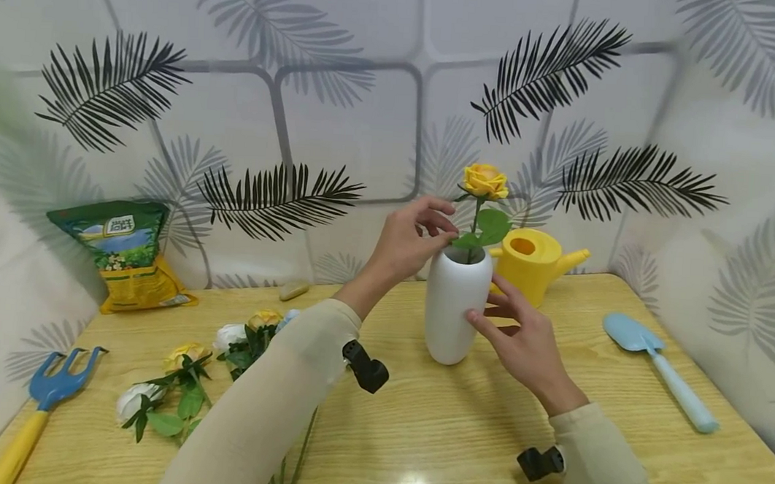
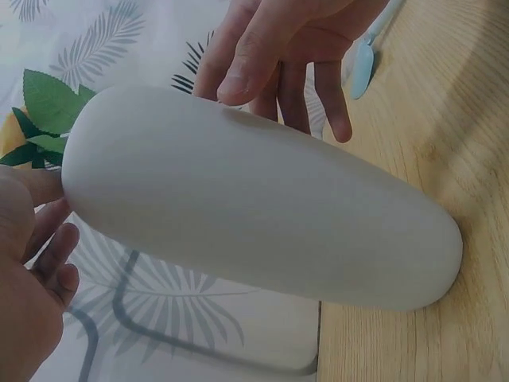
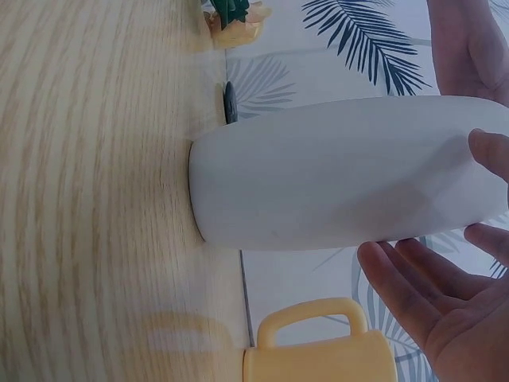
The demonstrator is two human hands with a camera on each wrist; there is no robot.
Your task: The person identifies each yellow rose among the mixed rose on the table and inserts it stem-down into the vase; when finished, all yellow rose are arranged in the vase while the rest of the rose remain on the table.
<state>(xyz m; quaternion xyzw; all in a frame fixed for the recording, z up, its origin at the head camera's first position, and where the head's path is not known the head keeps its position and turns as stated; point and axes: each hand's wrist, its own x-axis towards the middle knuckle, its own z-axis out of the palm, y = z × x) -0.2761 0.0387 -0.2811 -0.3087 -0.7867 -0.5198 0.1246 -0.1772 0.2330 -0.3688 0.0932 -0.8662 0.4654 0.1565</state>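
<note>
1. At the far left of the wooden table point(image 1: 418, 419) lie a blue hand rake point(image 1: 51, 385) with a yellow handle and, behind it against the wall, a bag of soil point(image 1: 127, 254); neither is touched.
2. Next to the right, a loose bunch of white and yellow flowers point(image 1: 190, 378) lies flat on the table, partly behind the person's left sleeve.
3. The left hand point(image 1: 407, 239) is raised at the mouth of the white vase point(image 1: 452, 311). Its thumb and fingers are curled together just beside the green leaves of the yellow rose point(image 1: 485, 181); whether they actually pinch a leaf or stem cannot be told.
4. The rose stands upright in the vase, its stem going down through the opening. The vase stands upright near the middle of the table.
5. The right hand point(image 1: 520, 337) steadies the vase from its right side: the thumb touches the wall, while the fingers are nearly straight and spread behind it, so the hand is relaxed rather than clasped.
6. Just behind the vase stands a yellow watering can point(image 1: 534, 261); well to the right lies a light blue trowel point(image 1: 657, 366).
7. Judged from this, the step in hand is settling the first rose in the vase. The next move would call for the left hand to let go and reach a stem from the bunch, with the vase kept steady.
</note>
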